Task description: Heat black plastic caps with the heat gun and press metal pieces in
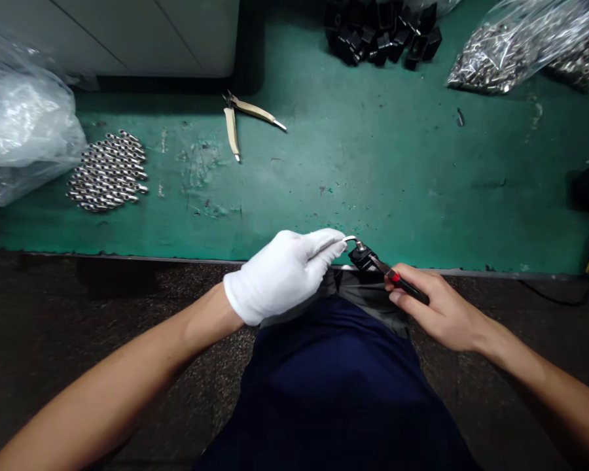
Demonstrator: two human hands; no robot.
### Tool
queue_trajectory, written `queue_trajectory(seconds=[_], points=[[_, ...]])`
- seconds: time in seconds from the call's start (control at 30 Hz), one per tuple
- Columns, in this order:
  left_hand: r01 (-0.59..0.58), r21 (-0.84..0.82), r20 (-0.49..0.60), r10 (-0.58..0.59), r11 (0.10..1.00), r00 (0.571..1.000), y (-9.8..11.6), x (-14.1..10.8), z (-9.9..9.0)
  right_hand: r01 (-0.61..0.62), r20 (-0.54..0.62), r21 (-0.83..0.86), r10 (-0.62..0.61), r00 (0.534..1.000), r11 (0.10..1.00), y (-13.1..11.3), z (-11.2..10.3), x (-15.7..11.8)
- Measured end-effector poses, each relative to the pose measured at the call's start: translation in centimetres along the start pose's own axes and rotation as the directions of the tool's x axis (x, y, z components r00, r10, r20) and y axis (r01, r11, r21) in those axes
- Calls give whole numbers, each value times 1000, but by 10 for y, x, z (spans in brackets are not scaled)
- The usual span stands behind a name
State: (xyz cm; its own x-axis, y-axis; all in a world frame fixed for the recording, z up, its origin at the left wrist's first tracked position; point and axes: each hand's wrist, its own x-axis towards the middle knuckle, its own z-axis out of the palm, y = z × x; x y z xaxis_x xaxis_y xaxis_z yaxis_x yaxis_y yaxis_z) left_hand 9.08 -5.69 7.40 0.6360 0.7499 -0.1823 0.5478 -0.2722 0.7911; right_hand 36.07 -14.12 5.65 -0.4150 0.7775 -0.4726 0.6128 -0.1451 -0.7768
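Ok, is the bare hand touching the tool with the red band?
Touching: the head view shows the right hand gripping the red-banded tool between its fingers and thumb.

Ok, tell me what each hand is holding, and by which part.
The gloved left hand pinches a small black part, apparently by its thin curved metal end. The right hand grips a black tool by its handle, just behind a red band.

The white-gloved left hand [279, 276] pinches a bent metal rod [349, 239] rising from a small black fitting [360, 256]. The bare right hand [439, 307] grips a red-banded screwdriver [402, 283] against it. Beige-handled side cutters [240, 118] lie ahead on a green workbench [324, 163].
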Motion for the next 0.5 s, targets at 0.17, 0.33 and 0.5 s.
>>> queue_trajectory(seconds=[0.17,0.33,0.5], points=[[58,-117,-50,-64,991,997,4,-4,7,12,-16,15,-11,1000,1000,-1,1,2],[97,-255,2,-99,962,995,-3,-8,15,-19,13,-57,20,1000,998,-8,-6,0],[111,-316,-166,-170,942,971,-7,-11,32,-60,-36,-133,55,998,989,-18,-13,-2]])
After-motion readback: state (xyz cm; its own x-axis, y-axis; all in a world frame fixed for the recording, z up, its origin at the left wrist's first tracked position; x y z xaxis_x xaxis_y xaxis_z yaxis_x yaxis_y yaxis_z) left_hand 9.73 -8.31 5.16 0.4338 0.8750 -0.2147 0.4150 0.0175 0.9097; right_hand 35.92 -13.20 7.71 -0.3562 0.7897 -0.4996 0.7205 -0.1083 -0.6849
